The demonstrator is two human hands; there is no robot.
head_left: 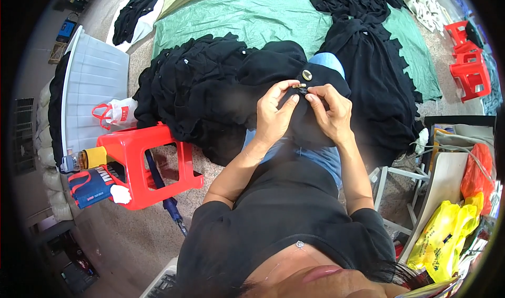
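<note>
A black garment (279, 61) lies across my lap, over blue jeans. On it sits a round button (306, 75) with a gold rim and a pale centre. Just below that button, my left hand (275, 114) pinches a fold of the black cloth, with a small gold-coloured piece (299, 85) at the fingertips, seen edge-on; it looks like a second button. From the other side, my right hand (332, 112) pinches the same bit of cloth between thumb and forefinger. The fingertips of both hands nearly meet, and what lies between them is partly hidden.
A heap of black garments (194, 82) lies to the left, more black cloth (368, 82) to the right, over a green sheet (231, 16). A red stool (152, 164) and a grey bin (94, 82) stand left. A yellow bag (444, 240) is at lower right.
</note>
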